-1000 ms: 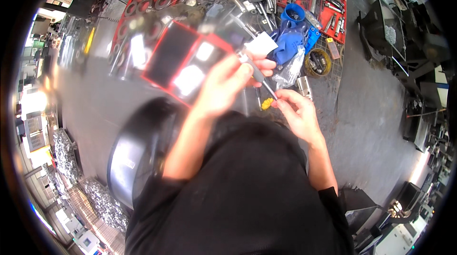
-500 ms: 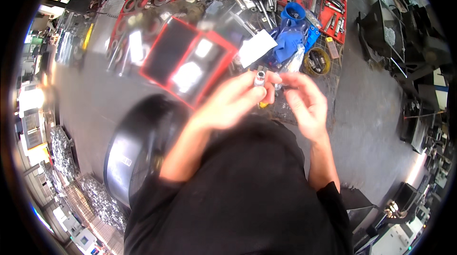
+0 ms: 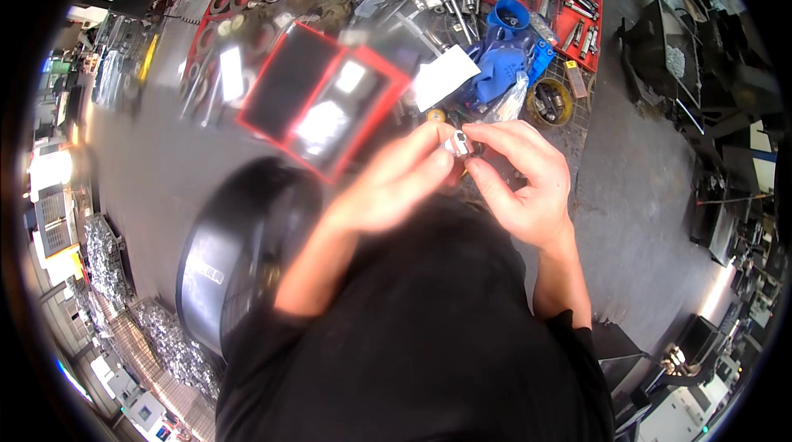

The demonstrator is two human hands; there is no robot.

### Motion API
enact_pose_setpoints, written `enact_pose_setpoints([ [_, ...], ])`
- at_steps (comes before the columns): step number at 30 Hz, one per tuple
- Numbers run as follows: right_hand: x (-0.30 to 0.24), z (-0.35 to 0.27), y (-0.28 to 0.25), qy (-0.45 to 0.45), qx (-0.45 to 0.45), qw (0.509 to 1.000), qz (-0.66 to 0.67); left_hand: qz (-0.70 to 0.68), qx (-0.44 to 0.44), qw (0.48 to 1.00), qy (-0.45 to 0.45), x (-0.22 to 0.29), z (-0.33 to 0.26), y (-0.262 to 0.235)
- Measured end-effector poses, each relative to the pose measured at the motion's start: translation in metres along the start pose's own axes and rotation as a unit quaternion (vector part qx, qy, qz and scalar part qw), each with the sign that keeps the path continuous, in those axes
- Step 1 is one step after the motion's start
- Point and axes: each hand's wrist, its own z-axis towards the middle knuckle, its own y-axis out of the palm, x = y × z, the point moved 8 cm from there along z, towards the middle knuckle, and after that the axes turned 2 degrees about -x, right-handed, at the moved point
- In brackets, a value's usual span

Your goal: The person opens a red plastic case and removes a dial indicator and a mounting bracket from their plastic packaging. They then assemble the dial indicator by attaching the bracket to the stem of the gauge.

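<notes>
A curved black-and-silver drum point(image 3: 206, 277) stands at eight o'clock from the held work, a bulky edge for the left elbow to avoid; toward ten, a blurred red-edged panel point(image 3: 293, 83) crowds the left hand point(image 3: 396, 174), which grasps a small metal piece point(image 3: 460, 143) at center. A firm left pinch, bright face in sight, should steady it best. The right hand point(image 3: 524, 182) curls fingertips around its right side, best kept light; whether they grip cannot be told. At two sits a yellow-rimmed tub point(image 3: 570, 112); grey floor point(image 3: 643, 170) toward three offers likelier swinging room.
</notes>
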Motion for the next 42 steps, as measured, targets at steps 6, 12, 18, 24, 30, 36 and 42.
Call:
enact_pose_setpoints([
  [6,0.003,-0.004,0.005,0.071,-0.008,0.995,0.067,-0.055,-0.010,0.998,-0.016,-0.003,0.000,0.001],
  [12,-0.013,0.000,0.007,-0.039,-0.021,0.999,-0.019,-0.023,-0.012,1.000,-0.014,-0.002,0.002,0.006],
  [18,0.007,-0.009,0.016,0.133,-0.029,0.987,0.089,0.059,0.021,0.997,0.033,-0.003,0.007,0.005],
  [24,0.005,-0.002,0.016,0.071,-0.006,0.997,-0.007,0.085,0.022,0.996,0.013,-0.004,0.010,0.000],
  [30,0.016,0.003,0.020,0.170,0.005,0.985,0.038,0.005,0.039,0.998,-0.044,-0.007,0.012,-0.007],
  [36,0.042,-0.003,0.037,0.220,0.025,0.966,0.130,0.047,0.051,0.997,-0.014,-0.019,0.010,-0.013],
  [42,0.084,-0.015,0.067,0.390,0.008,0.888,0.244,0.121,0.159,0.978,0.056,-0.015,0.000,-0.032],
])
